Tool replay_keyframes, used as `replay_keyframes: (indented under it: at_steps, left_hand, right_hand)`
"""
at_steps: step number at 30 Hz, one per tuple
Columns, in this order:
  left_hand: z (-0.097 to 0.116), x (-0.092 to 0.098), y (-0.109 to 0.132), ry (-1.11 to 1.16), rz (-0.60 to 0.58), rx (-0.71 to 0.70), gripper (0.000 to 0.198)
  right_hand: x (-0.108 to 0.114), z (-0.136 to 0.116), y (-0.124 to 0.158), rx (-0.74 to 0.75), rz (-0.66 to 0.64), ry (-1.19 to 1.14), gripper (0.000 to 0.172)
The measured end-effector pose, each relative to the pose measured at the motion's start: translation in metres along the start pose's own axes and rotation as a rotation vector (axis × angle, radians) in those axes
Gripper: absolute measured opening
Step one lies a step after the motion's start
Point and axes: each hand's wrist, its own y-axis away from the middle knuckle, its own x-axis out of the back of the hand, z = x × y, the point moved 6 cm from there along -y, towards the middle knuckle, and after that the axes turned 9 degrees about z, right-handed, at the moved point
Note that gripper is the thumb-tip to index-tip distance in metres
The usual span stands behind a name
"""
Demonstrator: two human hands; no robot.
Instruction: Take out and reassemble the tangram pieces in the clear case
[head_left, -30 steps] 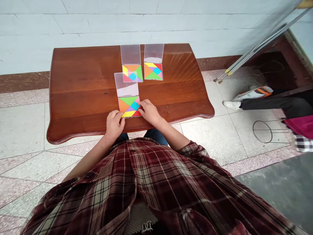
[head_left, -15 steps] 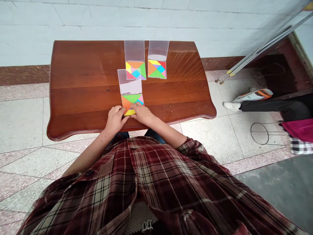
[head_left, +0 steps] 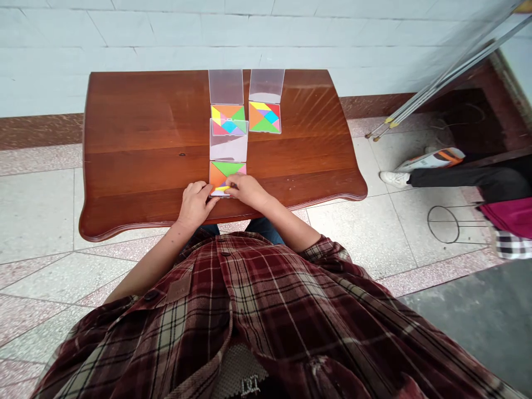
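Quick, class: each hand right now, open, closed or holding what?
Left hand: curled at the nearest case; grip unclear.
Right hand: closed, pinching the yellow piece.

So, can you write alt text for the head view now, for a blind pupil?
A person's right hand holds a yellow piece at the near edge of an open case of coloured shapes, the left hand at its near left corner. Two more such cases lie farther back on the table.

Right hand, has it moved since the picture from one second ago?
Yes: judged against the wooden table, the right hand has shifted left and slightly toward the table's near edge.
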Motion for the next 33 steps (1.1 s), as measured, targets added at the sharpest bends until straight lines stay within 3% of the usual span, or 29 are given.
replay_keyframes:
  at_steps: [5, 8, 11, 14, 16, 20, 22, 26, 33]
  left_hand:
    - [0.005, 0.001, 0.002, -0.028, 0.009, 0.009, 0.028]
    - [0.007, 0.000, 0.004, -0.026, 0.013, 0.024, 0.026]
    - [0.010, 0.000, 0.005, -0.020, 0.026, 0.036, 0.024]
    - [0.013, -0.001, 0.007, -0.022, 0.024, 0.041, 0.025]
    - [0.015, -0.001, 0.008, -0.024, 0.023, 0.040, 0.026]
    - [0.016, -0.002, 0.008, -0.026, 0.024, 0.028, 0.029]
    - [0.016, -0.001, 0.008, -0.025, 0.028, 0.022, 0.032]
    - [0.016, 0.000, 0.008, -0.014, 0.023, 0.014, 0.035]
    - [0.013, -0.001, 0.007, 0.019, 0.025, 0.036, 0.035]
  right_hand:
    - [0.031, 0.061, 0.007, -0.187, 0.285, -0.265, 0.007]
    - [0.042, 0.096, 0.013, -0.314, 0.321, -0.258, 0.009]
    - [0.052, 0.110, 0.017, -0.386, 0.315, -0.116, 0.016]
    - [0.061, 0.100, 0.021, -0.395, 0.395, 0.105, 0.031]
    - [0.059, 0.079, 0.020, -0.309, 0.412, 0.173, 0.033]
    - [0.025, 0.028, 0.011, 0.005, 0.172, 0.164, 0.026]
    - [0.008, 0.012, 0.006, 0.086, 0.050, 0.235, 0.028]
    - [-0.003, -0.001, -0.003, 0.112, -0.061, 0.445, 0.027]
    - [-0.007, -0.008, -0.001, 0.219, -0.121, 0.609, 0.036]
